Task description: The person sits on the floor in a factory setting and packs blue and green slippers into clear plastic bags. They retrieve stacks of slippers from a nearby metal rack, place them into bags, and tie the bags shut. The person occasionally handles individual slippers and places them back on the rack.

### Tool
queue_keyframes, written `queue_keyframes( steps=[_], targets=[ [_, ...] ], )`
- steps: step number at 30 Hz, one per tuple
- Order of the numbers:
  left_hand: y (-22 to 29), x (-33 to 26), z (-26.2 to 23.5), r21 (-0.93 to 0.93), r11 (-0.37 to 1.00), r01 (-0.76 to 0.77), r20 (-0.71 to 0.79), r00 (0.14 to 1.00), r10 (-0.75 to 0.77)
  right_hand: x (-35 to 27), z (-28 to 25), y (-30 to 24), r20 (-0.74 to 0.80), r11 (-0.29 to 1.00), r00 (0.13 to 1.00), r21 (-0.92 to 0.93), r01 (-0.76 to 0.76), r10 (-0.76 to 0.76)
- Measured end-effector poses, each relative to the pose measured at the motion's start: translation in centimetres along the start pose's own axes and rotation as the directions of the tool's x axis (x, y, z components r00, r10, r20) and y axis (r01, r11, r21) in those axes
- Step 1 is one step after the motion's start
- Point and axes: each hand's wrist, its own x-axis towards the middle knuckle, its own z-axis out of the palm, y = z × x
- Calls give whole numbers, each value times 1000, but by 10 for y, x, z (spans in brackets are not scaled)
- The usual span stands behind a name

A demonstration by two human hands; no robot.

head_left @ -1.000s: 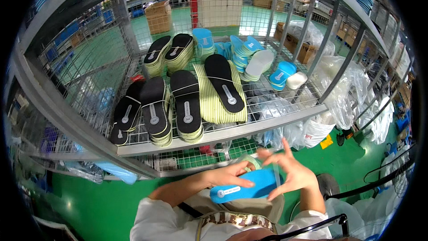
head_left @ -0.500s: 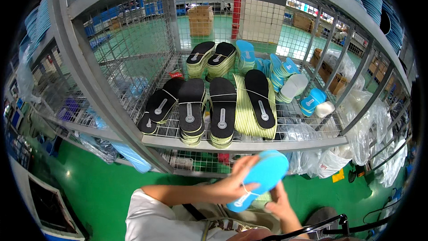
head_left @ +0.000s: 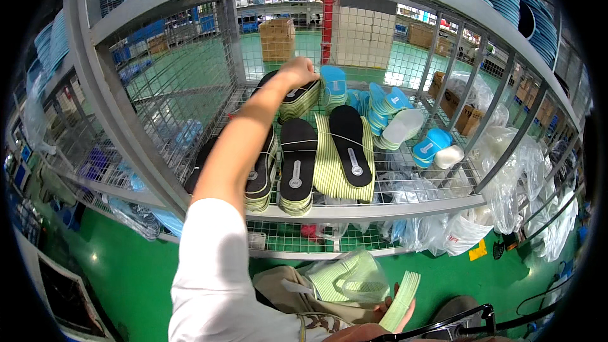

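- While half a second ago both hands were close together at a blue sole stack in front of the wire shelf (head_left: 380, 210), now they are far apart.
- The left hand (head_left: 297, 73) is now up at the back of the wire shelf, on top of the rear black stack (head_left: 300, 105). Its fingers bend down. I cannot tell if its grip holds something or only touches.
- The right hand (head_left: 408, 318) is low, in front of the wire shelf. Its grip is tight around a pale green stack (head_left: 401, 299).
- In that hand, no blue top can be seen now, just the side.
- The clear bag (head_left: 354, 277) on the lap (head_left: 278, 284), in front of the wire shelf, shows much more than before.
- The pale green stack looks long and thin. It leans, and many fine lines run along its side.
- The rear black stack has a dark top and lots of thin green layers under it.
- The clear bag is shiny and crinkly, with green striped soles inside.
- At the front of the wire shelf are a front black stack (head_left: 297, 145) and a wide striped pile (head_left: 328, 174) with one black sole (head_left: 348, 142) on top.
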Motion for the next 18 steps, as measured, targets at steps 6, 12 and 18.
queue_keyframes(
  steps=[6,12,18],
  targets=[
    [19,24,64,-26,985,168,196,967,-160,-12,13,-9,87,969,973,111,-222,213],
    [-20,40,75,35,998,45,-79,996,-42,12,-38,7,297,934,936,241,-264,188],
    [-61,58,32,128,990,64,-90,995,-53,12,-38,7,248,939,960,281,-197,127]
  ],
)
